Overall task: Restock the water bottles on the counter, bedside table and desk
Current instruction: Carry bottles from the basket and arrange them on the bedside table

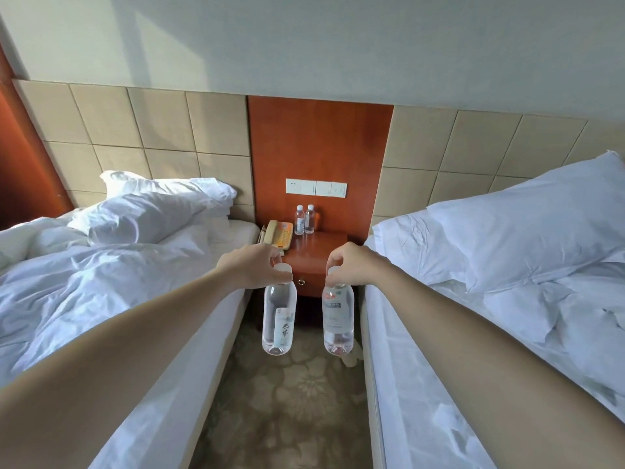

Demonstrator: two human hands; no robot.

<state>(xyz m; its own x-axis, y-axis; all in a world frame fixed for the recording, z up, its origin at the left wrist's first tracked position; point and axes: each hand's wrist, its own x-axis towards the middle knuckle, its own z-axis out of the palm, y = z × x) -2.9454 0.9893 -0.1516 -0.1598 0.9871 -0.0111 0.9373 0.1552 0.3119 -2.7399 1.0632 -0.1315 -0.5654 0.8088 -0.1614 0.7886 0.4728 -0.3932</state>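
Clear plastic bottles hang by their caps: left hand (252, 265) pinches the left bottle (279, 316), right hand (351, 265) the right bottle (338, 316). Bedside table (321, 252), twelve o'clock, holds two standing bottles (304, 220); best lowered upright beside them, avoiding the telephone (279, 235) at eleven.

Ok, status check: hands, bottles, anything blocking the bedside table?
Left hand holds left bottle at the cap, right hand holds right bottle. Bedside table ahead, not reached. Phone and two bottles already on it.

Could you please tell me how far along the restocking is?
Done: two clear bottles stand on the reddish wooden bedside table. In hand: the left hand holds a clear plastic water bottle by its top, the right hand a second bottle. Left: setting both down; counter and desk unseen.
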